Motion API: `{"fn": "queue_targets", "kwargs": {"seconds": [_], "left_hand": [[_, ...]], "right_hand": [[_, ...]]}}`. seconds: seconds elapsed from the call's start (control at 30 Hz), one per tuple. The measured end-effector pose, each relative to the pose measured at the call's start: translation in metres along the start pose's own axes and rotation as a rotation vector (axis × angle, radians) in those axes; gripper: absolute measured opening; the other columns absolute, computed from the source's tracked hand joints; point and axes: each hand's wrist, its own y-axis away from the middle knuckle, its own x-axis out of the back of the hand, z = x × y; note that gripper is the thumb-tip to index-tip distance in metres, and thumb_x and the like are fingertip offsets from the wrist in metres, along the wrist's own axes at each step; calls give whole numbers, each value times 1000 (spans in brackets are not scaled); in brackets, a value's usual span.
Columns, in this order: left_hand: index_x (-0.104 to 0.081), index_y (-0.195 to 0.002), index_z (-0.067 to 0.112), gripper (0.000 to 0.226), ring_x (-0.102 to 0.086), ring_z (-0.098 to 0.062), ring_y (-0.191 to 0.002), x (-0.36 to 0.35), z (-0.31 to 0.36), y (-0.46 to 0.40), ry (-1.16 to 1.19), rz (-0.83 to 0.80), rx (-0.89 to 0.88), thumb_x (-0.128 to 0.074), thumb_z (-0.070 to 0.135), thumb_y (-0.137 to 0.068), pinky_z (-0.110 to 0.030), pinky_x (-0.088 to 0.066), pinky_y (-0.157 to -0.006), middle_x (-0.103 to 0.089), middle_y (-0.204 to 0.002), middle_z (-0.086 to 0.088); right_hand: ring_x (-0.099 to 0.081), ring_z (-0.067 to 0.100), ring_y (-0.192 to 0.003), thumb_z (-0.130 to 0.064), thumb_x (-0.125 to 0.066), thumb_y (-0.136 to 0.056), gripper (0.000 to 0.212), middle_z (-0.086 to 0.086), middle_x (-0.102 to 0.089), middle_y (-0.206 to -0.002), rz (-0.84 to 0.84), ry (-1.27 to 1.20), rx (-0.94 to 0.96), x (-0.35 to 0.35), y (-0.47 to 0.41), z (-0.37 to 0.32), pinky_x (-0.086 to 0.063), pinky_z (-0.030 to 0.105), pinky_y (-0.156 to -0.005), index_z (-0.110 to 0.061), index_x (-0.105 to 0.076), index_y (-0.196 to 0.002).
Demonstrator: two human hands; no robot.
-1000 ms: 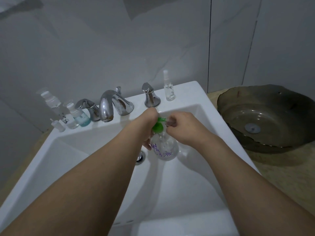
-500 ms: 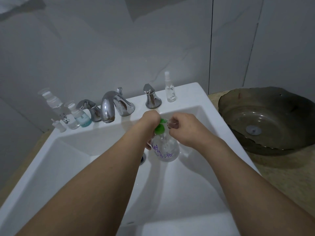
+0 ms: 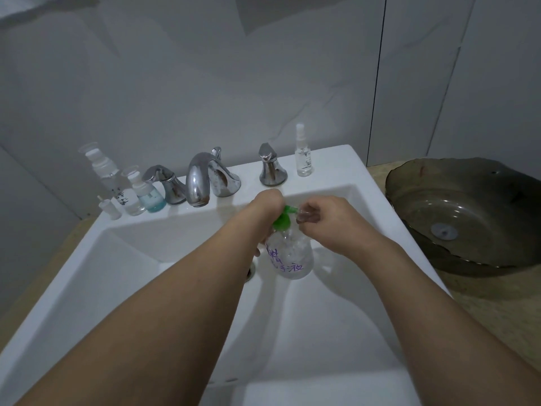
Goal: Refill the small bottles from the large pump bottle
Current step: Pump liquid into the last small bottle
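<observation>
Both hands (image 3: 295, 218) at pump bottle (image 3: 291, 256)

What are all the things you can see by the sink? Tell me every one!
Pump bottle: one, clear with green pump, over the white sink basin.
Small bottle: one, clear, at the pump's nozzle.
Sink: one, white.
Faucet: one, silver, back ledge centre.
Tap handles: two, silver, either side of the faucet.
Ledge bottles: four on the left; one holds blue liquid.
Spray bottle: one, clear, ledge right.
Glass bowl: one, dark, counter right.
Left hand: on the pump.
Right hand: holds the small bottle.
</observation>
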Motion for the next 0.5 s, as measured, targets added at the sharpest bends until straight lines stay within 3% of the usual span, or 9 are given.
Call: {"fn": "queue_targets", "kwargs": {"seconds": [0.13,0.23,0.37,0.5], "left_hand": [[-56,-114,-3,57,-58,-45,-100,10,0,0,-45,-112,55,-25,34,-82,-66,-43,-78,-60,-112,-25],[-50,-122,-3,66,-55,-53,-107,12,3,-2,-23,-132,84,-22,43,-83,-71,-40,-83,-56,-120,-29],[-47,-126,-4,64,-53,-54,-107,11,4,-2,-53,-142,91,-23,38,-84,-73,-39,-87,-54,-120,-30],[-50,-121,-8,51,-56,-53,-104,6,5,1,-33,-100,64,-26,27,-91,-68,-44,-87,-54,-120,-32]], "right_hand": [[-64,0,-76,-8,-68,-76,14,-12,-68,-77,24,-88,17,4,3,-2,-46,7,-67,-22,-67,-76],[-65,0,-75,-7,-68,-75,14,-10,-69,-76,34,-110,27,5,3,-4,-47,13,-68,-21,-67,-75],[-63,-6,-71,-7,-69,-75,22,-15,-68,-72,30,-127,33,6,4,-5,-45,7,-65,-27,-63,-69],[-66,6,-77,-8,-68,-76,6,-6,-71,-77,39,-93,41,5,3,-3,-52,21,-72,-14,-68,-77]]}}
